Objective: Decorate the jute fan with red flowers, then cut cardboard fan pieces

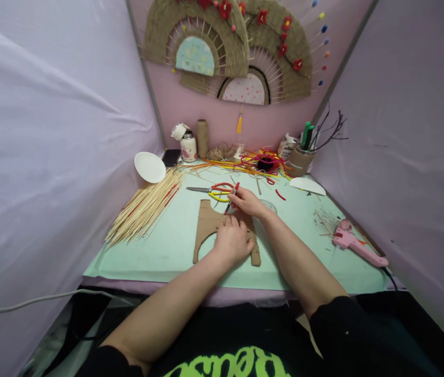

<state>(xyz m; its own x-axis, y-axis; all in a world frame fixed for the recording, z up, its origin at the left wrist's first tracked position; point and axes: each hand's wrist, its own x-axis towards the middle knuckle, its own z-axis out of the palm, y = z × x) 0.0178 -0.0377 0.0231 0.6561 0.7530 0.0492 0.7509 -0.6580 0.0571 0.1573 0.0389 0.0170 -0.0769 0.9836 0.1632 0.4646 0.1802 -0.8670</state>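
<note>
A brown piece of cardboard with curved cut-outs lies flat on the mint-green table cover in front of me. My left hand rests on it with the fingers stretched over its middle, pressing it down. Just beyond, my right hand is closed around a red-capped pen, whose tip points down at the cardboard near its upper cut-out. Scissors with red and yellow handles lie behind the cardboard, close to the pen. A clear round plastic piece is partly hidden by my right wrist.
Many thin wooden sticks and a white bowl lie at left. A pink glue gun rests at right. Along the back stand a jar, twine cone, coloured pipe cleaners and a pen holder. Fan decorations hang above.
</note>
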